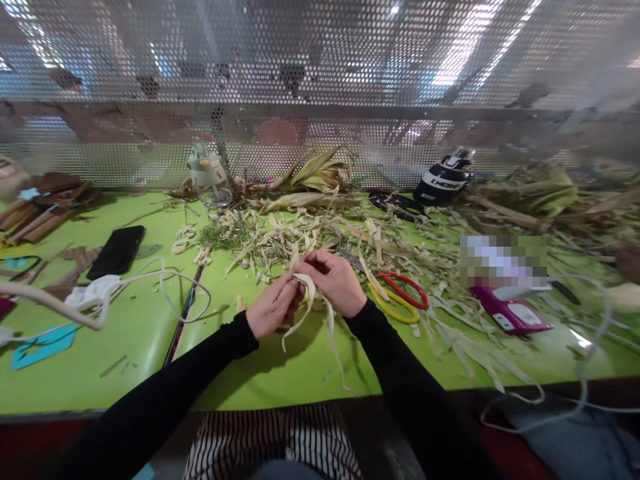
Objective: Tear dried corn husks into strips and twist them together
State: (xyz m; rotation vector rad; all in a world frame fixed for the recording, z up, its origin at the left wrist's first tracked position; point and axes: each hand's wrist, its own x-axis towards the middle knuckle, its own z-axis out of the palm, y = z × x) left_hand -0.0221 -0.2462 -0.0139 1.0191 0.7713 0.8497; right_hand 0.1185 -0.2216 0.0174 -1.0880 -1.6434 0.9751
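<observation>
Close together over the front of the green table, my left hand (274, 307) and my right hand (336, 280) both pinch pale corn husk strips (307, 290). The fingers of both hands are closed, and the spot where the strips meet is partly hidden by them. Long strip ends hang down between and below my hands. Just right of my right hand lie scissors (400, 297) with one red and one yellow handle loop; a husk strip crosses them. Loose husk scraps (270, 237) are strewn behind my hands.
A clear bottle (211, 180), whole husks (320, 175) and a black bottle (445, 179) stand or lie along the perforated metal screen (320, 80). At left are a phone (117, 251), a white cable (170, 270) and a blue tag (44, 347). A magenta device (515, 315) lies right.
</observation>
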